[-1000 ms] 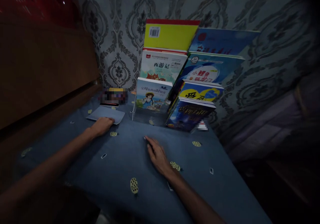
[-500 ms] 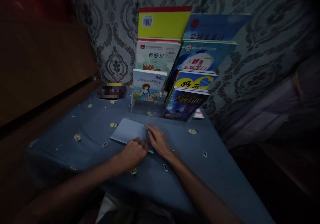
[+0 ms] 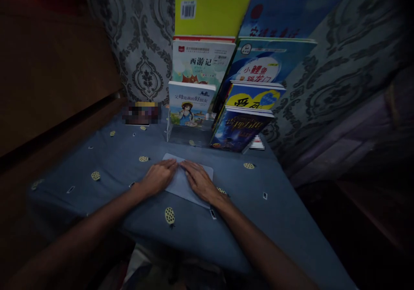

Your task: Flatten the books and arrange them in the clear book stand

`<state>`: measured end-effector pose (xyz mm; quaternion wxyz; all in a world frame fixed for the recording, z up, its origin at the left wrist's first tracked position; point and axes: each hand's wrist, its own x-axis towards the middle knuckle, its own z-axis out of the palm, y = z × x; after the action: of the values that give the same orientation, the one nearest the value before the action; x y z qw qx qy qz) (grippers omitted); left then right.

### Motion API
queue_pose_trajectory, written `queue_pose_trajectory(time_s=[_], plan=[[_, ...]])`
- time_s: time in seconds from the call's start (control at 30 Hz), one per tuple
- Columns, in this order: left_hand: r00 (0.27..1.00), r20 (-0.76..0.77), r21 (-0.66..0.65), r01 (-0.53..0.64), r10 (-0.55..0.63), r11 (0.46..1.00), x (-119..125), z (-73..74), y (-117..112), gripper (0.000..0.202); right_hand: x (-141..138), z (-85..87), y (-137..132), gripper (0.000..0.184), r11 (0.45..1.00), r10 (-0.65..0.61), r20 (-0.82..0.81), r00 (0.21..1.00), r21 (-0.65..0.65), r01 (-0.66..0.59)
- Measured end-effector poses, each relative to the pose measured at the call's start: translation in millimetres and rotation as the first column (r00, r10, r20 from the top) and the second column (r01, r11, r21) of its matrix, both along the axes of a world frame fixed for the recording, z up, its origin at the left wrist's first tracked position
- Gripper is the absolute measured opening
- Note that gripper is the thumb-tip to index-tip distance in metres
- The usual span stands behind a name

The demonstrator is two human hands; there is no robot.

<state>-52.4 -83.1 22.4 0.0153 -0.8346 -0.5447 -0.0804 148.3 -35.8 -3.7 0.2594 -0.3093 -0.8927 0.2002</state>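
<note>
A pale rectangular sheet or thin booklet [image 3: 181, 187] lies flat on the cloth-covered table; I cannot tell which, since its face is plain. My left hand [image 3: 161, 175] rests across its left part, fingers stretched out towards the middle. On its right half lies my right hand [image 3: 199, 181], palm down and fingers extended. The fingertips of both hands almost meet near the far edge. Neither hand grips anything, and parts of the pale piece are hidden under them.
Behind it stands a clear stepped rack [image 3: 190, 137] holding several children's books [image 3: 200, 61] in two columns. A pixelated item [image 3: 141, 113] sits at the back left, a small white one [image 3: 257, 143] right of the rack. A wooden cabinet [image 3: 54, 78] borders the left side.
My left hand has gone from a curled shape near the close edge to lying flat further back. The pale piece has shifted right, my right hand still on it. The view has tilted slightly.
</note>
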Motion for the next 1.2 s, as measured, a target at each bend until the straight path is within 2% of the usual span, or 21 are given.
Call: queue_pose_trajectory(time_s=[0.13, 0.3, 0.4, 0.53, 0.63, 0.73, 0.83, 1.07, 1.2], plan=[[0.992, 0.005, -0.02, -0.125, 0.125, 0.992, -13.4, -3.4, 24.6, 0.037, -8.5, 7.2, -6.6, 0.044, 0.999, 0.014, 0.153, 0.988, 0.043, -0.021], [0.99, -0.003, 0.014, -0.14, 0.14, 0.99, -13.4, -8.5, 28.9, 0.039, -15.3, 10.7, -10.6, 0.046, 0.994, 0.074, 0.266, 0.961, 0.058, -0.092], [0.989, -0.033, 0.037, -0.143, 0.144, 0.989, -11.8, -8.3, 27.5, 0.039, 3.3, 9.3, -8.7, 0.047, 0.999, -0.006, 0.279, 0.96, 0.045, -0.007], [0.986, -0.065, 0.051, -0.147, 0.15, 0.988, -9.5, -4.4, 26.5, 0.039, 43.8, 5.2, -9.9, 0.047, 0.986, -0.169, 0.286, 0.943, 0.054, 0.16], [0.987, -0.061, 0.066, -0.143, 0.147, 0.988, -8.3, -3.9, 26.4, 0.038, 62.3, 0.7, -16.0, 0.049, 0.977, -0.214, 0.289, 0.933, 0.057, 0.206], [0.986, -0.07, 0.1, -0.143, 0.151, 0.985, -8.1, -5.3, 25.6, 0.037, 64.4, -6.3, -19.0, 0.051, 0.975, -0.224, 0.275, 0.935, 0.059, 0.216], [0.981, -0.112, 0.135, -0.146, 0.161, 0.98, -8.6, -5.9, 23.4, 0.036, 58.5, -13.3, -8.9, 0.052, 0.98, -0.198, 0.268, 0.943, 0.05, 0.191], [0.964, -0.126, 0.164, -0.213, 0.234, 0.963, -9.0, -7.3, 21.5, 0.036, 42.0, -19.1, 39.9, 0.05, 0.999, -0.046, 0.23, 0.972, 0.004, 0.046], [0.976, -0.108, 0.168, -0.171, 0.191, 0.971, -14.2, -13.5, 24.7, 0.038, 39.5, -22.0, 42.9, 0.049, 0.998, -0.068, 0.175, 0.982, 0.023, 0.065]])
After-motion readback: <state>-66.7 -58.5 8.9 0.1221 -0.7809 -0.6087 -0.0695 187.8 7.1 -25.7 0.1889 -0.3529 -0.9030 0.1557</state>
